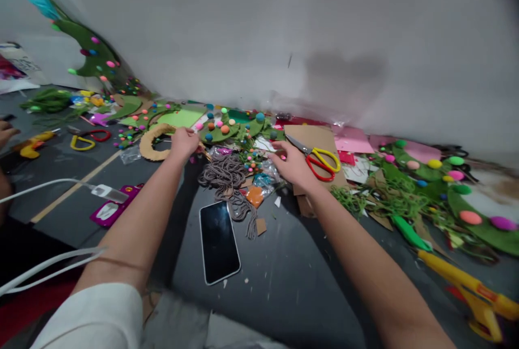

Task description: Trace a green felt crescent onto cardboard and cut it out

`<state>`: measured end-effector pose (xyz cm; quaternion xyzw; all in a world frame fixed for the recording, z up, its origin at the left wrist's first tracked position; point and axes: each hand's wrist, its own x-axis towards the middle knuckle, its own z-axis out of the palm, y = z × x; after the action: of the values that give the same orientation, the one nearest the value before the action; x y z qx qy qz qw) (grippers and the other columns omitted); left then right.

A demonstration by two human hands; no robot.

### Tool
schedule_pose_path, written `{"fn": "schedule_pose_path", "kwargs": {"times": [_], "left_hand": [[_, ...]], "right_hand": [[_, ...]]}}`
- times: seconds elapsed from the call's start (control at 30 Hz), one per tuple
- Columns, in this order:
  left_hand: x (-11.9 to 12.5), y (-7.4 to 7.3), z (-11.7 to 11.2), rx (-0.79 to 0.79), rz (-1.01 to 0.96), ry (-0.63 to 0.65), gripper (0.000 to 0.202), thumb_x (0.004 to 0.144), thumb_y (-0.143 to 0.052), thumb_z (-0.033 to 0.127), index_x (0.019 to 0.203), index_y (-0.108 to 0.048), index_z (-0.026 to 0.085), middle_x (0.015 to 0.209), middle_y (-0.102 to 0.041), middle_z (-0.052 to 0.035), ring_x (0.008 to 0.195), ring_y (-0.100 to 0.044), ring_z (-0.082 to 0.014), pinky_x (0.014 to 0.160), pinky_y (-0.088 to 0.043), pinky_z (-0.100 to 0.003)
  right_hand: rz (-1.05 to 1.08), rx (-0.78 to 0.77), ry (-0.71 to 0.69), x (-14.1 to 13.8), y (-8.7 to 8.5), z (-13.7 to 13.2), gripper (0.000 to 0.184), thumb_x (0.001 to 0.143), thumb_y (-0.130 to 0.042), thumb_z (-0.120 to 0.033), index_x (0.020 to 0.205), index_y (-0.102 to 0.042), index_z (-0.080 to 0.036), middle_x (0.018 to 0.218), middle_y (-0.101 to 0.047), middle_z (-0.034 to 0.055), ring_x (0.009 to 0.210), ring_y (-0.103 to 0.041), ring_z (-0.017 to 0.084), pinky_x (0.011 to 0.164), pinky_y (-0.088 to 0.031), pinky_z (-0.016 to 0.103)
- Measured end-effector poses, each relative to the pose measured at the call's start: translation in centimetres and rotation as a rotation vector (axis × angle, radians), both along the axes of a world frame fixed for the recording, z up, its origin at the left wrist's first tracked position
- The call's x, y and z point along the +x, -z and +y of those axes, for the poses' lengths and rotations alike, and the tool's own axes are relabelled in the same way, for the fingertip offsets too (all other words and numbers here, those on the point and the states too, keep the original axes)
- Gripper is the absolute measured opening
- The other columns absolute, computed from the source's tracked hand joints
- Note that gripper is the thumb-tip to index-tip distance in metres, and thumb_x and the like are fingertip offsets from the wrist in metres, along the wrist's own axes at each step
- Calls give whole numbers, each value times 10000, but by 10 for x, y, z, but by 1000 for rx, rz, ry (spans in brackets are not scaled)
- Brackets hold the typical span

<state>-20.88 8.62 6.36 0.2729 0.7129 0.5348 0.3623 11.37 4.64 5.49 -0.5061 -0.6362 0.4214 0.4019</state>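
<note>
My left hand (185, 142) is curled with its fingertips pointing down, beside a tan wrapped ring (149, 143) whose right side passes behind the hand. What its fingers hold, if anything, is hidden. My right hand (292, 164) is spread, thumb and fingers apart, over small packets and scraps just left of the red-and-yellow-handled scissors (322, 162). Between the hands lie a tangle of grey yarn (223, 172), small coloured pom-poms (252, 161) and an orange square piece (255, 196). Nearer me rests a dark-screened phone (219, 243).
Green felt crescents with pom-poms (225, 128) line the white partition (243, 41). A yellow glue gun (466, 279) lies at right, with green shreds (397, 187) behind. At left are a purple device (115, 208), a white cable (52, 182), second scissors (87, 138) and another person's hand (6, 132).
</note>
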Motion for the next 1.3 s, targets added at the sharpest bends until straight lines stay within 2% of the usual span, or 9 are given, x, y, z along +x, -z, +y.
{"fn": "schedule_pose_path", "kwargs": {"times": [0.1, 0.2, 0.27, 0.4, 0.67, 0.8, 0.9, 1.13, 1.3], "left_hand": [[31, -7, -21, 69, 155, 117, 198, 852, -723, 33, 964, -703, 195, 717, -677, 28, 549, -561, -128, 566, -427, -242], [80, -12, -49, 100, 189, 371, 120, 885, -686, 91, 921, -727, 198, 753, -732, -10, 498, -559, -133, 493, -387, -252], [117, -11, -68, 83, 161, 546, 84, 869, -707, 115, 893, -746, 186, 787, -759, -54, 545, -630, -164, 489, -428, -255], [180, 3, -82, 17, 124, 817, 77, 846, -761, 148, 904, -744, 196, 814, -766, -88, 672, -717, -233, 538, -512, -287], [228, 40, -54, -16, 153, 728, 350, 692, -840, 56, 965, -668, 194, 825, -742, -50, 568, -653, -199, 577, -507, -318], [238, 43, -52, -4, 89, 667, 485, 693, -869, 83, 1095, -619, 192, 805, -722, -15, 506, -610, -158, 557, -484, -302], [246, 39, -52, 24, 24, 617, 499, 696, -886, 95, 1107, -615, 177, 755, -699, 5, 502, -560, -120, 559, -464, -276], [268, 20, -51, 112, -121, 655, 53, 843, -746, 164, 859, -699, 180, 802, -744, -45, 632, -636, -140, 631, -555, -275], [232, -6, -73, 255, -15, 606, 153, 821, -780, 155, 960, -736, 201, 959, -797, -54, 876, -732, -208, 707, -581, -279]], "right_hand": [[-78, 11, -20, 48, -2, -42, 98, 943, -689, -327, 921, -733, -242, 810, -751, 42, 752, -695, 219, 744, -562, 362], [-223, 17, 70, 102, 2, -68, 488, 923, -702, -552, 565, -585, -242, 498, -558, 10, 506, -529, 180, 578, -471, 344], [-310, 68, 179, 133, 7, -67, 449, 946, -648, -543, 620, -646, -235, 576, -611, 33, 596, -574, 210, 660, -496, 375], [-435, 136, 269, 160, 22, -34, 276, 865, -694, -326, 1095, -751, -184, 1156, -758, 151, 1022, -684, 312, 936, -534, 493], [-673, 153, 188, 135, 31, 3, 328, 776, -666, -97, 1096, -720, -144, 1196, -710, 211, 1180, -638, 418, 1056, -455, 607], [-733, 139, 167, 132, 27, 9, 222, 729, -676, -75, 937, -682, -154, 1057, -719, 183, 1083, -672, 370, 981, -499, 495], [-749, 124, 171, 135, 21, 14, 143, 704, -706, -104, 800, -632, -181, 884, -699, 133, 935, -690, 314, 881, -522, 423], [-693, 172, 325, 166, 3, 14, 206, 723, -783, -232, 872, -655, -170, 888, -700, 130, 916, -672, 308, 884, -539, 455], [-593, 166, 457, 204, -7, 18, 239, 784, -739, -257, 997, -709, -152, 947, -720, 131, 906, -690, 303, 863, -571, 485]]}}
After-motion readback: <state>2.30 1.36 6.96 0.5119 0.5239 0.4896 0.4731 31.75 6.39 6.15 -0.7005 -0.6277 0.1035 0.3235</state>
